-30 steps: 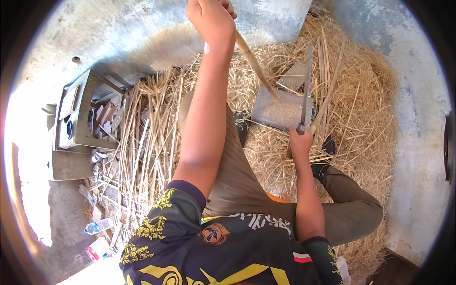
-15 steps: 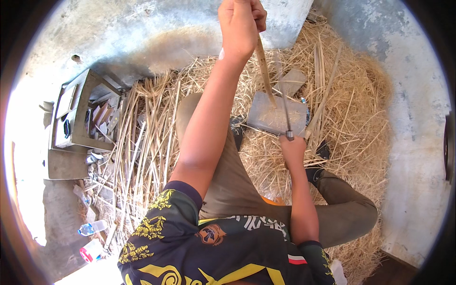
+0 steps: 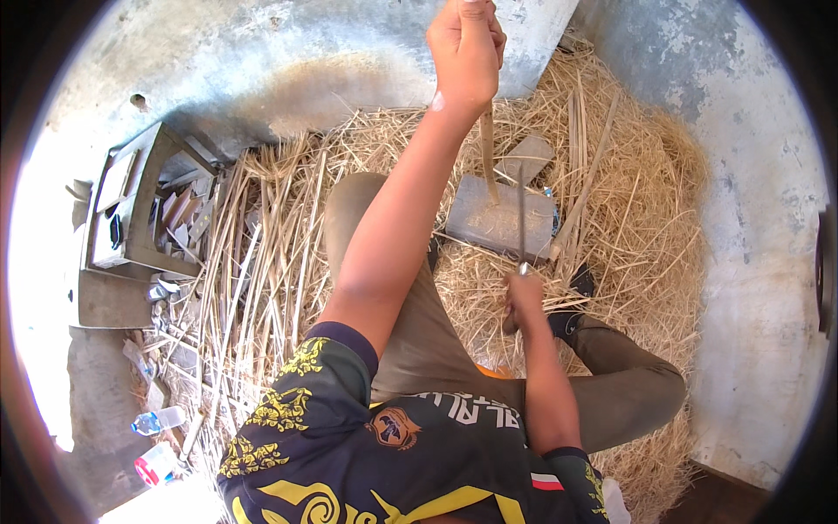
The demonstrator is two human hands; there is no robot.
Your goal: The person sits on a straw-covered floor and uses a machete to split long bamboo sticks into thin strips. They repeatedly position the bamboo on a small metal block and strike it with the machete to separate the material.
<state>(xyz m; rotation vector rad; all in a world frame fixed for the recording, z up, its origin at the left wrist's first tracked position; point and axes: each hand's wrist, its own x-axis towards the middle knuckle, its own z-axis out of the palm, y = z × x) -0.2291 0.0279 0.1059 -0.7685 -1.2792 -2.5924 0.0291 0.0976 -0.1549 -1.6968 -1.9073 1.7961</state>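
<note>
My left hand (image 3: 467,57), raised at the top of the view, is closed round the upper end of a light-brown bamboo stick (image 3: 488,157). The stick's lower end stands on a grey block (image 3: 489,231) with pale shavings on its top. Closed on the handle of a long knife (image 3: 522,210), my right hand (image 3: 525,301) is on the near side of the block. The blade points away from me, over the block's right part and a little right of the stick. Part of the stick inside my left fist is hidden.
Straw and shavings (image 3: 650,201) are heaped around the block and along the right wall. Long split strips (image 3: 262,253) lie on the left. A wooden cabinet (image 3: 144,249) stands at far left, with a plastic bottle (image 3: 159,421) and a red-and-white container (image 3: 155,465) nearer me.
The knife and my right hand have drawn back toward me, and the blade has swung from a leftward slant to nearly straight. My left hand and the stick's top have shifted slightly right.
</note>
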